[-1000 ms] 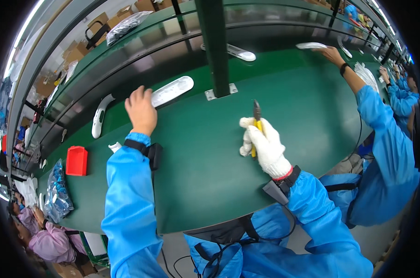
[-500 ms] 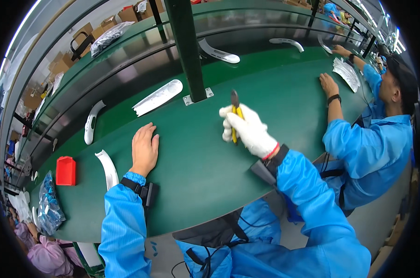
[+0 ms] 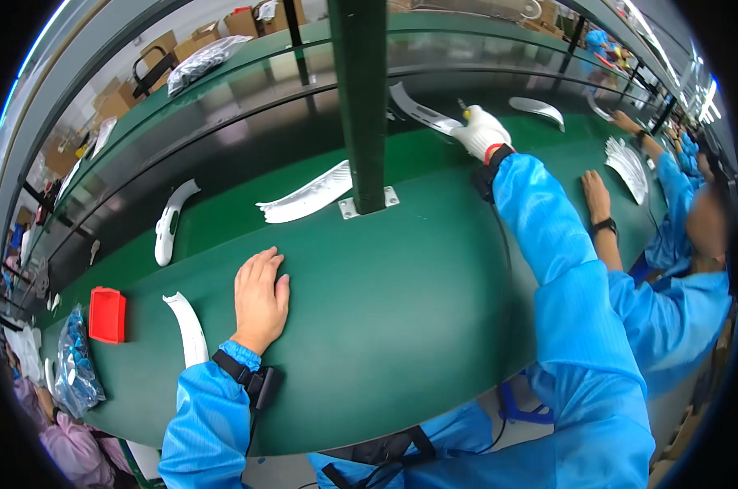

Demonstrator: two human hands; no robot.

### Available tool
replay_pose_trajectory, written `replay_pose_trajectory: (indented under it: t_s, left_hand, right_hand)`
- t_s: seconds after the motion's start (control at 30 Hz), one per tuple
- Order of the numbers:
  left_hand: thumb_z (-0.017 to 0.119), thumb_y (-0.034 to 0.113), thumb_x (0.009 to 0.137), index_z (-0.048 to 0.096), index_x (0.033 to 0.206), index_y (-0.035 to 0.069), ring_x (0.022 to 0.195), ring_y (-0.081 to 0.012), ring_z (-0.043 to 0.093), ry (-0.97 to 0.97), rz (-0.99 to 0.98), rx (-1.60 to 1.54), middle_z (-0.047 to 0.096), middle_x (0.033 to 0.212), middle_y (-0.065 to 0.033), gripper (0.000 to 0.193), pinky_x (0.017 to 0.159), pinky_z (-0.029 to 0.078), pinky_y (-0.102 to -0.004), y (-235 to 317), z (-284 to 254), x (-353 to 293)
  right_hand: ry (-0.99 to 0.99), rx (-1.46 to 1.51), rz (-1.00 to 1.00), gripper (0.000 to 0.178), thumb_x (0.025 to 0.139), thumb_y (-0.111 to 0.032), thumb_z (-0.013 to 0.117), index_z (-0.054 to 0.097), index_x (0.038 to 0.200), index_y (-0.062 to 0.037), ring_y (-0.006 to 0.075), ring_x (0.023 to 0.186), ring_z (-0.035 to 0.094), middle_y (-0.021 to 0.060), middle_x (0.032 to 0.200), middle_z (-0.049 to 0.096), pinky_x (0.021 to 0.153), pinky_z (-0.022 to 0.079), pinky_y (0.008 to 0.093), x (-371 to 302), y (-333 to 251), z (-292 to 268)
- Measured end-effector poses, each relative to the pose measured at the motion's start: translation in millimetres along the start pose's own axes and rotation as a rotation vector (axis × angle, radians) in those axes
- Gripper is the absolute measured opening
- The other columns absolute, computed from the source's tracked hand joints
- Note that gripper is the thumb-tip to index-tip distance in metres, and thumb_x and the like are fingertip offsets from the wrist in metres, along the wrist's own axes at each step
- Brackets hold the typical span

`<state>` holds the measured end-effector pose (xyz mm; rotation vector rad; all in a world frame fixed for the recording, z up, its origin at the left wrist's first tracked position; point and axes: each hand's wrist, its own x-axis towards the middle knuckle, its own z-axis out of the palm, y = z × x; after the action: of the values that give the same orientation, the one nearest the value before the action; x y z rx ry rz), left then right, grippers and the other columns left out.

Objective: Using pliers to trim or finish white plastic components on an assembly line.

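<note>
Green tabletop (image 3: 409, 326), green post (image 3: 359, 106), cardboard boxes (image 3: 116, 102)

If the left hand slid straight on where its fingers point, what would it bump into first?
Probably the white curved piece that shows left of the green post, beyond the left hand, though depth is hard to judge.

I get bright, even light on bench (image 3: 401, 326); ceiling strips (image 3: 709, 104) glare far right of gloved fingers (image 3: 467, 130); reflections on glossy panel (image 3: 467, 57) beyond them. Bare fingers (image 3: 255, 270) sharp; outer edges bend, co-worker's head (image 3: 707, 216) blurred.
</note>
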<state>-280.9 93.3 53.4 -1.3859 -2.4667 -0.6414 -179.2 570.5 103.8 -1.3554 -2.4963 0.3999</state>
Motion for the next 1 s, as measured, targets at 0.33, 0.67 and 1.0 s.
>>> replay_pose_trajectory:
  t_s: [0.33, 0.67, 1.0]
  left_hand:
    - [0.062, 0.007, 0.084, 0.060, 0.117, 0.003, 0.124, -0.0337, 0.050, -0.032, -0.028, -0.018, 0.058, 0.130, -0.0131, 0.033, 0.108, 0.036, -0.0455, -1.6, -2.0, 0.1]
    - [0.061, 0.008, 0.085, 0.059, 0.116, 0.003, 0.123, -0.0328, 0.050, 0.014, 0.000, -0.026, 0.058, 0.129, -0.0123, 0.031, 0.107, 0.037, -0.0452, -6.0, -2.3, -2.6]
    - [0.059, 0.007, 0.087, 0.061, 0.112, 0.002, 0.121, -0.0323, 0.052, 0.075, 0.016, -0.054, 0.061, 0.126, -0.0128, 0.025, 0.105, 0.039, -0.0442, -13.7, 2.4, -8.8]
  right_hand:
    - [-0.189, -0.233, 0.004, 0.040, 0.080, -0.032, 0.073, 0.070, 0.113, -0.0096, 0.0283, 0.093, 0.071, 0.0131, 0.097, 0.073, 0.081, 0.055, 0.0397, 47.3, -7.2, 23.5]
    - [-0.012, 0.281, 0.000, 0.050, 0.079, -0.039, 0.072, 0.066, 0.108, -0.0001, 0.0280, 0.078, 0.068, 0.0157, 0.087, 0.069, 0.071, 0.052, 0.0383, -6.2, 6.7, -17.9]
    - [-0.193, 1.328, 0.021, 0.021, 0.096, -0.020, 0.061, 0.056, 0.103, -0.0013, 0.0140, 0.059, 0.058, 0.0059, 0.078, 0.060, 0.052, 0.054, 0.0325, -148.0, 46.5, -35.6]
